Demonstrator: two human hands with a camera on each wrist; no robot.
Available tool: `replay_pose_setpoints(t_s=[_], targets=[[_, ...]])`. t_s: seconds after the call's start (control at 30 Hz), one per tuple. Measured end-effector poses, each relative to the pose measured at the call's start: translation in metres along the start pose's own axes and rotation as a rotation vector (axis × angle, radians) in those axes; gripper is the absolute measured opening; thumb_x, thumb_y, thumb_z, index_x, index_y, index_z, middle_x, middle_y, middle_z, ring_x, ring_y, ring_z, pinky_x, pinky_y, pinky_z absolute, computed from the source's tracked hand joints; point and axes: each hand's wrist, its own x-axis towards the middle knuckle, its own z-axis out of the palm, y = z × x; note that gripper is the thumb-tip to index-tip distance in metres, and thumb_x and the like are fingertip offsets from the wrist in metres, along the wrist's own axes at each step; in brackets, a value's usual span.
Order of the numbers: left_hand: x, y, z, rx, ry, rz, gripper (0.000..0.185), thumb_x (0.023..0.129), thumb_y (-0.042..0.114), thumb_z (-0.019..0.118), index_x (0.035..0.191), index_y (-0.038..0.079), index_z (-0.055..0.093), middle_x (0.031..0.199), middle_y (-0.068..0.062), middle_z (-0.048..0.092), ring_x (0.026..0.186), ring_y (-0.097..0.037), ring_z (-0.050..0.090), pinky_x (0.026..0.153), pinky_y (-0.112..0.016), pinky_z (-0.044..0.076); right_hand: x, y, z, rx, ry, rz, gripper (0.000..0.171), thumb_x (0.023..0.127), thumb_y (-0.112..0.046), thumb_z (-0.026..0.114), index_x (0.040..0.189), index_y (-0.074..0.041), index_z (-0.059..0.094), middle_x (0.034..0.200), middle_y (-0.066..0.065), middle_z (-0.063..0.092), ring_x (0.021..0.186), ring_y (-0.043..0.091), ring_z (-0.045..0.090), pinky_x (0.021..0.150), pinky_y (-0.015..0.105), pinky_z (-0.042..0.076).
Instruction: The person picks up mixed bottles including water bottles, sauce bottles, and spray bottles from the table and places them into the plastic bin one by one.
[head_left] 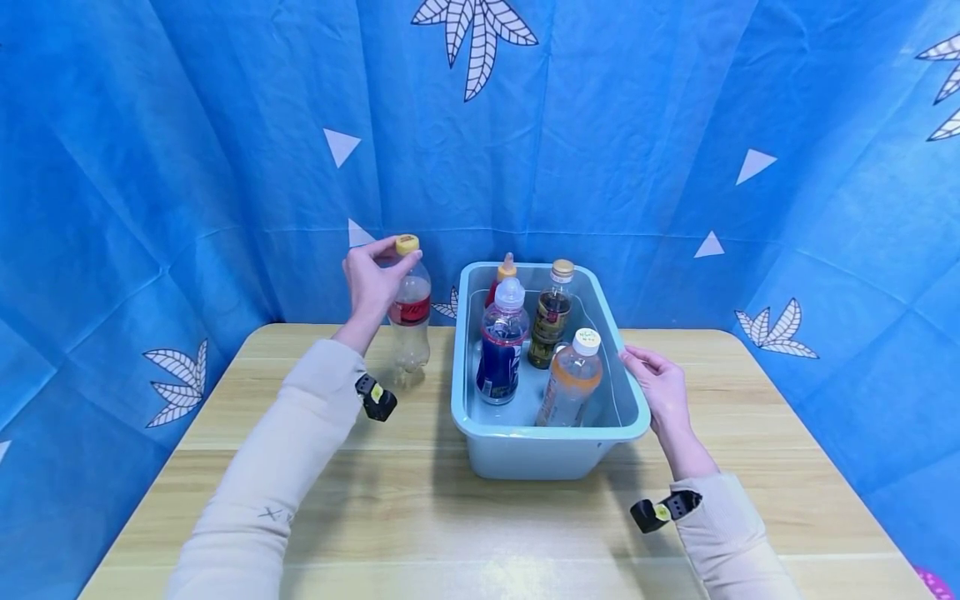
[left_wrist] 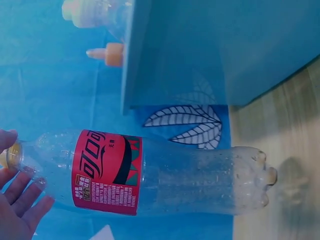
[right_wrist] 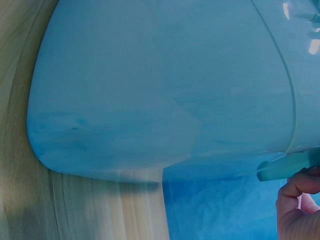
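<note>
My left hand (head_left: 377,279) grips the neck of a nearly empty cola bottle (head_left: 409,321) with a red label and a yellow cap (head_left: 407,244), upright just left of the bin. In the left wrist view the cola bottle (left_wrist: 150,175) has its base close to the table, and my left hand (left_wrist: 15,190) is at its cap end. My right hand (head_left: 654,387) holds the right rim of a light blue plastic bin (head_left: 622,421). In the right wrist view the right hand (right_wrist: 297,200) has its fingers curled under the rim of the bin (right_wrist: 160,90).
Inside the bin stand a blue-labelled bottle (head_left: 501,350), a dark tea bottle (head_left: 551,321), an orange drink bottle (head_left: 570,383) and a red bottle with an orange nozzle (head_left: 501,279). The wooden table (head_left: 465,533) is walled by a blue leaf-print cloth (head_left: 637,150).
</note>
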Motion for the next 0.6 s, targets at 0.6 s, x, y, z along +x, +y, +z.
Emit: replay_pose_setpoints(t_s=[0.6], targets=[[-0.013,0.044,-0.022,0.031,-0.086,0.090,0.045,0.070,0.033,0.074,0.106,0.008,0.065,0.093,-0.009,0.066,0.082,-0.017,0.060,0.076,-0.027,0.044,0.000,0.000,0.000,0.000,-0.005,-0.004,0.046,0.083,-0.021,0.063,0.118,0.007,0.052,0.067,-0.016,0.060,0.064,0.000,0.059,0.059,0.016,0.049]])
